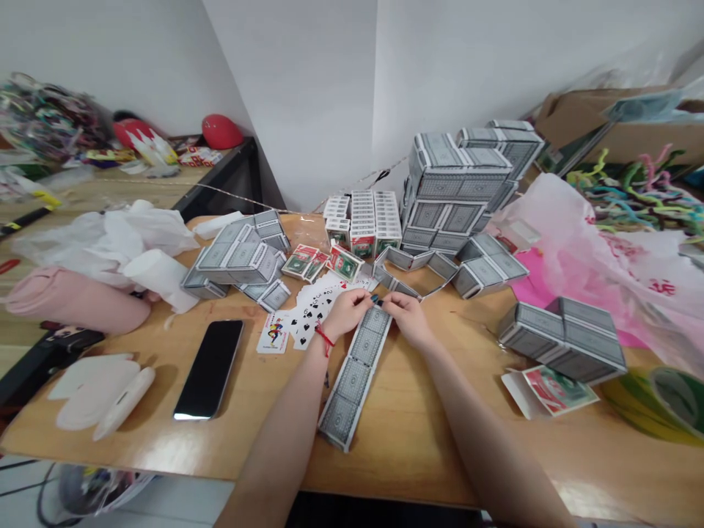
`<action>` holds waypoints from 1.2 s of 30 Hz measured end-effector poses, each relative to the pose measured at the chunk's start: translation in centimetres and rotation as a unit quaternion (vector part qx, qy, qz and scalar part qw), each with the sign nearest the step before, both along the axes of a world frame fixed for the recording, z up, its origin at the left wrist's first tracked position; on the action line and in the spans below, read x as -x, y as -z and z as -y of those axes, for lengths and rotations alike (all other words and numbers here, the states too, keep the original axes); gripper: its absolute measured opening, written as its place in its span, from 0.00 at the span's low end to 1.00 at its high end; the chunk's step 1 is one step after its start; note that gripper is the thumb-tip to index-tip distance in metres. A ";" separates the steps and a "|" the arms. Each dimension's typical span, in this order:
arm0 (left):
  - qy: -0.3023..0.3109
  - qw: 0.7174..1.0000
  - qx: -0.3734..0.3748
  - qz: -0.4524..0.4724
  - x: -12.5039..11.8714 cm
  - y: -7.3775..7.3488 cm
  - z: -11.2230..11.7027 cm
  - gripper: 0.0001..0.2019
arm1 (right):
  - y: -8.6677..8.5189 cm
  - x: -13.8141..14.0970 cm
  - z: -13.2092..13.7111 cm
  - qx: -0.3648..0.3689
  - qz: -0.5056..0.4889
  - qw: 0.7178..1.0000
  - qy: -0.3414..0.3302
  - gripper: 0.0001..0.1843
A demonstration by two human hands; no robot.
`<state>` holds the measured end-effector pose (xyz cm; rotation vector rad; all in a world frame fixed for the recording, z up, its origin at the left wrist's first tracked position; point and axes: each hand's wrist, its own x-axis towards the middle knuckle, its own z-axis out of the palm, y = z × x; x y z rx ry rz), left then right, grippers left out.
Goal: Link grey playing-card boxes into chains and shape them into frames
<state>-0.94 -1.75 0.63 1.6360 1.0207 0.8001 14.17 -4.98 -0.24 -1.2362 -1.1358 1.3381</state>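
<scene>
A long strip of grey-backed playing cards (pixel 352 374), joined end to end, lies between my forearms and slants toward the table's front edge. At its far end my left hand (pixel 353 306), with a red string at the wrist, pinches the strip's edge. Opposite it, my right hand (pixel 404 314) pinches the same end, and the fingertips of both hands nearly meet there. Loose playing cards (pixel 308 312) are fanned face up beyond my left hand, with a joker card (pixel 273 334) beside them. Past my right hand stands an open ring of folded cards (pixel 418 271).
Tall stacked card blocks (pixel 456 183) rise at the back, near rows of card boxes (pixel 363 220). Another card structure (pixel 242 257) sits left, above a phone (pixel 209 370). At right are a card block (pixel 561 337), an opened card box (pixel 555 389) and a tape roll (pixel 654 403).
</scene>
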 end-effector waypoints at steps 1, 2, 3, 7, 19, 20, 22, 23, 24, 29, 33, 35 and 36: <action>-0.002 1.000 -0.007 -0.004 0.0 0.0 0.0 0.12 | -0.1 -0.1 0.0 0.022 -0.016 1.000 -0.008 0.07; -0.006 1.000 -0.016 -0.007 0.0 0.0 0.0 0.11 | -0.2 -0.1 0.0 0.045 -0.034 0.998 -0.015 0.06; -0.010 1.000 -0.024 -0.009 0.0 0.0 0.0 0.11 | -0.3 -0.2 0.0 0.066 -0.054 0.996 -0.019 0.06; -0.013 0.999 -0.035 -0.013 0.1 0.0 0.0 0.11 | -0.4 -0.5 -0.1 0.119 -0.109 0.986 -0.035 0.07; -0.023 0.999 -0.042 -0.010 0.3 0.1 -0.2 0.11 | -0.3 -0.9 0.4 0.129 -0.186 0.970 -0.086 0.09; -0.037 0.999 -0.037 -0.004 0.4 0.2 -0.2 0.11 | -0.3 -0.8 0.4 0.125 -0.188 0.971 -0.084 0.08; -0.068 0.997 -0.020 0.013 0.4 0.2 -0.2 0.11 | -0.2 -0.6 0.5 0.108 -0.182 0.975 -0.070 0.07; -0.079 0.997 -0.011 0.023 0.4 0.2 -0.1 0.10 | -0.1 -0.5 0.5 0.097 -0.175 0.978 -0.060 0.08; -0.083 0.996 -0.002 0.031 0.4 0.2 -0.1 0.10 | 0.0 -0.4 0.5 0.085 -0.166 0.981 -0.050 0.10; -0.032 0.999 0.033 0.022 0.3 0.1 -0.1 0.09 | 0.3 -0.1 0.5 0.025 -0.067 0.997 -0.037 0.15; -0.028 0.998 0.048 0.019 0.3 -0.1 -0.2 0.08 | 0.1 -0.1 0.5 -0.028 0.012 1.000 0.005 0.14; -0.032 0.996 0.076 0.033 0.4 -0.2 -0.3 0.08 | -0.1 -0.2 0.5 -0.029 0.009 0.999 0.018 0.13; -0.035 0.994 0.094 0.043 0.4 -0.2 -0.3 0.08 | -0.1 -0.2 0.5 -0.027 0.003 0.999 0.022 0.13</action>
